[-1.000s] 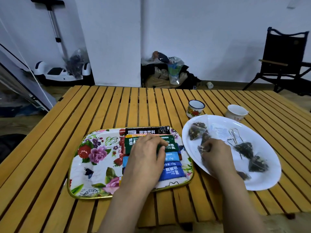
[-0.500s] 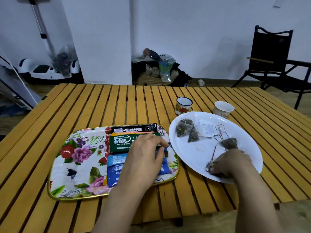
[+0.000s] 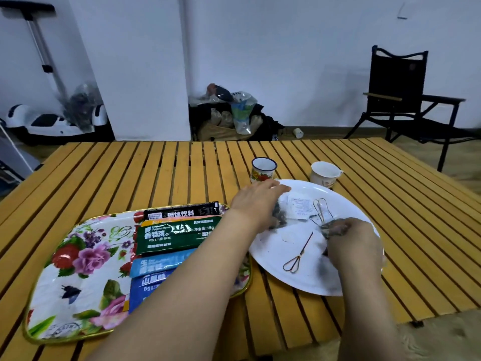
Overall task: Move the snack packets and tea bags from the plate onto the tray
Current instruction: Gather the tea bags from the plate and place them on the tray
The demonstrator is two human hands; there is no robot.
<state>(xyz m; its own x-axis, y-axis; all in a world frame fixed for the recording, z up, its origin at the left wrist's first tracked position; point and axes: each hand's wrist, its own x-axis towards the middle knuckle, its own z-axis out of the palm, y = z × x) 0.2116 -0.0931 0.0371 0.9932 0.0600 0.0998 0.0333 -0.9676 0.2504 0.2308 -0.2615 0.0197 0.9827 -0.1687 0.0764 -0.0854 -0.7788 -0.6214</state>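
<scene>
A floral tray [image 3: 78,269] lies at the left of the slatted table with several snack packets on it: a black one [image 3: 182,212], a green one [image 3: 177,234] and blue ones [image 3: 156,264]. To its right sits a white plate [image 3: 281,246]. My left hand [image 3: 257,201] reaches across onto the plate's left part, its fingers over dark tea bags [image 3: 279,217]. My right hand [image 3: 348,243] is on the plate's right part, closed around a bunch of tea bags [image 3: 333,227]. A white paper sachet [image 3: 299,207] and wire picks [image 3: 299,256] lie on the plate.
Two small cups stand just behind the plate: a floral enamel one [image 3: 263,169] and a white one [image 3: 324,173]. A black folding chair [image 3: 400,100] is at the back right. Bags sit by the wall and a white scooter is at the far left.
My left hand left the packets on the tray and moved right onto the plate over tea bags. My right hand gathered tea bags on the plate's right side.
</scene>
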